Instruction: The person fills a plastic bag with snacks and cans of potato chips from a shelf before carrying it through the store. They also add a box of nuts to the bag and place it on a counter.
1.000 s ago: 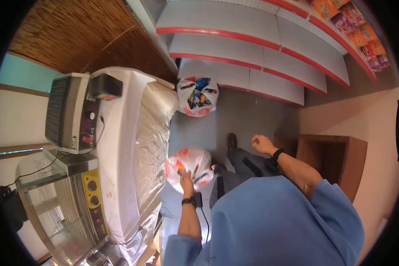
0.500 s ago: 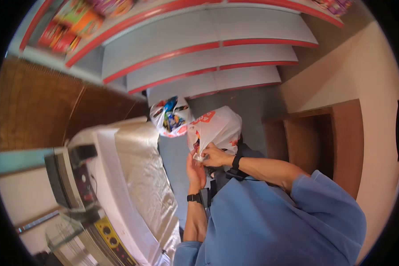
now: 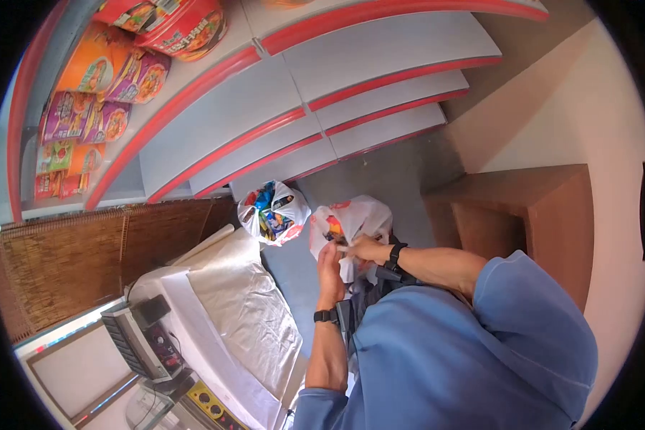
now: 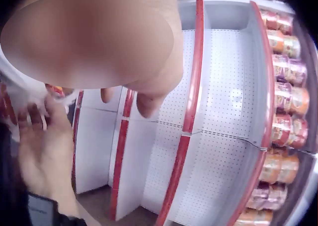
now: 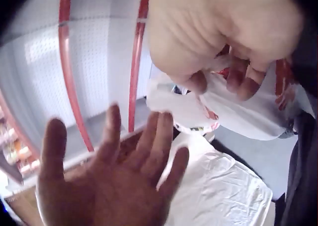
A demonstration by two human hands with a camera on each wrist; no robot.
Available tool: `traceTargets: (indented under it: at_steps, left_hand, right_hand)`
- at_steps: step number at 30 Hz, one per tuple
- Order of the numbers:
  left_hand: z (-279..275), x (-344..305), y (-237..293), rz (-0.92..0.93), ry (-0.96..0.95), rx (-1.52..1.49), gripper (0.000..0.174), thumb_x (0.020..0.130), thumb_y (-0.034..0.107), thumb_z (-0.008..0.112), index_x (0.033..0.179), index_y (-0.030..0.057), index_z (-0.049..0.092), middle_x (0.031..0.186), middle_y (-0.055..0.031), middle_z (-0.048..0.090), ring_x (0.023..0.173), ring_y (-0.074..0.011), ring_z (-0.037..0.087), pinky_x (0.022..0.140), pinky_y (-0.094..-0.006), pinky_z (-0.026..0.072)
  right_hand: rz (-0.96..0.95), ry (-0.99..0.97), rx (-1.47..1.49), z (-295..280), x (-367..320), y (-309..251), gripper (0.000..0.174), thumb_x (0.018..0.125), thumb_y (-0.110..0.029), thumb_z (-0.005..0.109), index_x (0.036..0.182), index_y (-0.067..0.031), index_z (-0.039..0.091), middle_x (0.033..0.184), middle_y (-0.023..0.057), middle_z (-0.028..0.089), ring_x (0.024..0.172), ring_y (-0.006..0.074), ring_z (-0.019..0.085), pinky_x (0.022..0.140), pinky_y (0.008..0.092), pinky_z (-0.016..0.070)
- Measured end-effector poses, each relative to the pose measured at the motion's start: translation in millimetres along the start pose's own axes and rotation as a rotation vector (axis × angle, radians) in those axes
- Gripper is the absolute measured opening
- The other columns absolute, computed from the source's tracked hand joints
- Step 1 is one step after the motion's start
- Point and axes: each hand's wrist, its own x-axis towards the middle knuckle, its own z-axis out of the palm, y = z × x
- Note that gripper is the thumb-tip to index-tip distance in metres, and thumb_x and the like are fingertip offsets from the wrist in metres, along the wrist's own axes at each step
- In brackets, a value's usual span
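Observation:
A white plastic shopping bag (image 3: 365, 213) with red print stands low in front of my body, and colourful packages show through its opening. My right hand (image 3: 371, 249) pinches the bag's gathered top with curled fingers. Close beside it is my left hand (image 3: 330, 269), at the near left edge of the bag. The right wrist view shows this left hand (image 5: 109, 186) with its fingers spread and nothing between them. In the left wrist view, the fingers of the right hand (image 4: 47, 151) are on the thin white plastic.
A second white bag (image 3: 294, 206) full of colourful packets sits on the floor just left. Red-edged shelves (image 3: 401, 86) rise ahead, with cup noodles (image 3: 183, 32) at upper left. A cloth-covered table (image 3: 244, 287) flanks the left, a brown wooden cabinet (image 3: 509, 186) the right.
The bag in hand has moved forward, near the second bag. My right hand has come from beside my leg to grip its top. The head view has turned left, bringing noodle packs into sight.

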Motion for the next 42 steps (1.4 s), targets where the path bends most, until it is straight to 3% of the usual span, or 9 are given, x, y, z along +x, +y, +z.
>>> traceTargets:
  at_steps: [10,14,17,28,31,33,34,38,42]
  left_hand:
    - [-186,-99,-51,-0.059,0.542,-0.087,0.054,0.099,0.032,0.063,0.145,0.009,0.047,0.142,-0.0144,0.055,0.126,-0.0309,0.059,0.097,-0.0414,0.0484]
    - [-215,-171,-90,-0.114,0.866,-0.571,0.061,0.097,0.038,0.064,0.149,0.0172,0.041,0.149,-0.0095,0.049,0.132,-0.0258,0.054,0.106,-0.0433,0.0452]
    - [-219,-212,-133,-0.201,0.994,-0.608,0.053,0.096,0.037,0.066,0.142,0.0191,0.047,0.144,-0.0078,0.052,0.125,-0.0243,0.058,0.099,-0.0433,0.0486]
    - [-172,-273,-196,-0.323,1.09,-0.649,0.043,0.1,0.034,0.061,0.138,0.0162,0.05,0.146,-0.007,0.051,0.124,-0.0248,0.058,0.099,-0.0444,0.0482]
    - [-189,-271,-202,-0.261,1.06,-0.642,0.055,0.1,0.034,0.06,0.148,0.0125,0.044,0.148,-0.0107,0.048,0.125,-0.0272,0.056,0.1,-0.0431,0.0473]
    - [-183,-266,-191,-0.206,1.058,-0.587,0.06,0.099,0.033,0.062,0.15,0.0094,0.041,0.147,-0.0139,0.049,0.123,-0.029,0.058,0.098,-0.0441,0.048]
    - [-177,-265,-183,-0.175,1.045,-0.553,0.061,0.098,0.033,0.063,0.15,0.0081,0.041,0.147,-0.0151,0.049,0.122,-0.0296,0.058,0.097,-0.0445,0.0484]
    - [-163,-255,-168,-0.13,1.006,-0.475,0.062,0.097,0.03,0.064,0.148,0.0043,0.041,0.142,-0.018,0.052,0.12,-0.0333,0.059,0.093,-0.0451,0.0505]
    - [-163,-252,-176,-0.143,1.019,-0.47,0.055,0.096,0.027,0.063,0.142,0.0028,0.045,0.135,-0.0175,0.056,0.117,-0.034,0.061,0.091,-0.0451,0.0512]
  right_hand:
    - [0.327,0.101,0.383,-106,78,92,0.012,0.086,-0.01,0.066,0.08,-0.0005,0.062,0.063,0.0063,0.055,0.047,0.0141,0.049,0.039,0.0329,0.0323]
    - [0.226,0.177,-0.325,-137,123,148,0.019,0.084,-0.016,0.064,0.084,0.0029,0.068,0.073,0.0206,0.068,0.057,0.0239,0.067,0.047,0.0414,0.0481]
    - [0.212,0.288,-0.383,-181,99,150,0.033,0.084,-0.026,0.062,0.094,0.0027,0.076,0.101,0.0308,0.071,0.103,0.0403,0.07,0.093,0.0482,0.0524]
    - [-0.223,0.139,-1.156,-291,159,241,0.021,0.072,-0.023,0.078,0.077,-0.0034,0.074,0.083,0.0202,0.072,0.077,0.038,0.071,0.076,0.0482,0.0567]
    - [0.18,0.528,-0.051,-286,197,256,0.024,0.068,-0.023,0.08,0.078,-0.0022,0.073,0.083,0.0211,0.071,0.078,0.0389,0.071,0.073,0.0473,0.0578]
    - [-0.278,0.35,-1.186,-305,170,207,0.025,0.067,-0.021,0.082,0.079,-0.002,0.072,0.084,0.0211,0.071,0.077,0.0385,0.072,0.07,0.0467,0.0586]
    - [-0.073,0.279,-0.64,-310,157,175,0.029,0.09,-0.025,0.064,0.084,0.0023,0.072,0.082,0.0225,0.072,0.076,0.0336,0.074,0.074,0.0464,0.058]
    - [-0.175,-0.007,-1.302,-352,199,231,0.038,0.094,-0.035,0.055,0.09,-0.0036,0.076,0.085,0.0225,0.074,0.079,0.0337,0.075,0.078,0.0477,0.0578]
    - [0.023,0.237,-0.419,-363,240,356,0.031,0.099,-0.021,0.049,0.098,0.0002,0.072,0.086,0.0229,0.071,0.081,0.0356,0.073,0.071,0.0462,0.0586]
